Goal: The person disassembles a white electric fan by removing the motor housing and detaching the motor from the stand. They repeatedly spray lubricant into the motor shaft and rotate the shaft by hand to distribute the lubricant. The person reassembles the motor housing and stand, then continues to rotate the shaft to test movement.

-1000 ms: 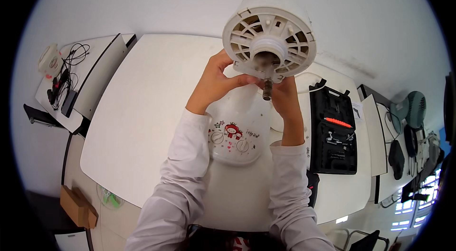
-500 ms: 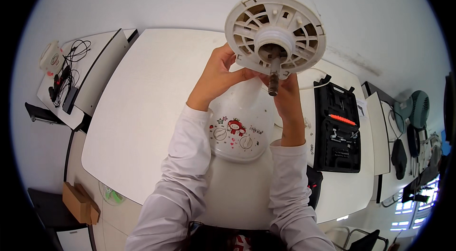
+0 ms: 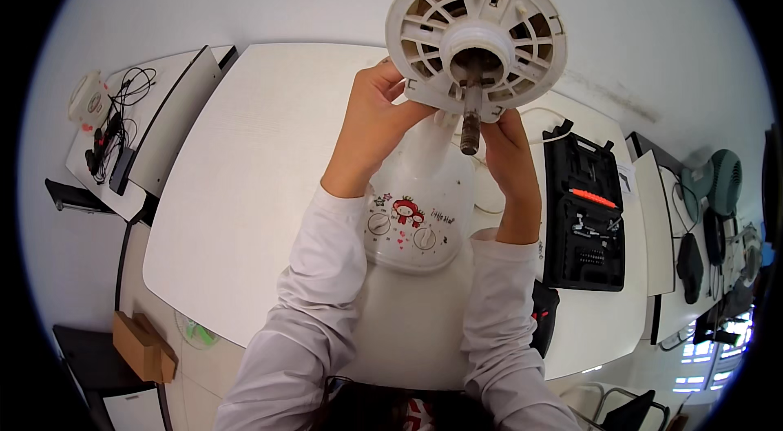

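My left hand (image 3: 364, 131) grips the underside of a white plastic fan motor housing (image 3: 534, 31) at its left, thumb across beneath it. My right hand (image 3: 510, 162) is closed at its lower right, its fingertips partly hidden. The housing's vented front faces me, with a dull metal shaft (image 3: 471, 125) sticking out of the centre. Below, a white neck (image 3: 426, 141) runs into the fan's base (image 3: 412, 256), which stands on the white table (image 3: 212, 211) and has two knobs and a red cartoon decal.
An open black tool case (image 3: 583, 260) with an orange tool lies right, near a white cable and black pouch (image 3: 545, 317). Side desks hold cables, a white appliance (image 3: 88, 101) and a green fan (image 3: 724, 182). Cardboard boxes (image 3: 144, 348) stand on the lower-left floor.
The motor housing and both my hands have moved up and a little right in the view. My right hand now shows more to the right of the shaft. Both hands keep their grip.
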A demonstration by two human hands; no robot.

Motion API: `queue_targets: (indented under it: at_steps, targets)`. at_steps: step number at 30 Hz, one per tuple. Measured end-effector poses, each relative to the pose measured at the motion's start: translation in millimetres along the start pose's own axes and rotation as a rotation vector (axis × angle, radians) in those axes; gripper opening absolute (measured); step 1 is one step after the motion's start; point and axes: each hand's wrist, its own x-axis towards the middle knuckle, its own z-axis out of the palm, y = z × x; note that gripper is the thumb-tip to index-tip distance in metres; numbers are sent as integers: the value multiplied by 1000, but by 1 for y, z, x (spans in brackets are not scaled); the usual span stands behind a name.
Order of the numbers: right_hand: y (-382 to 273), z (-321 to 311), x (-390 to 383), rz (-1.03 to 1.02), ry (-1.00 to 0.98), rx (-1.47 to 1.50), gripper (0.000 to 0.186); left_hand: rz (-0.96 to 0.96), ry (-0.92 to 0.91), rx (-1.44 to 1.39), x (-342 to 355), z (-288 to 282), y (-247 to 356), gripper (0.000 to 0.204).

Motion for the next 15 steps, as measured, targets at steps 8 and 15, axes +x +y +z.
queue_targets:
  at_steps: [8,15]
  targets:
    - [3,-9,13,-67,-56,-142,47,32,-48,24,1,-9,-1,23]
    - [16,-8,7,-32,36,-86,68,74,8,7,5,-1,-12,24]
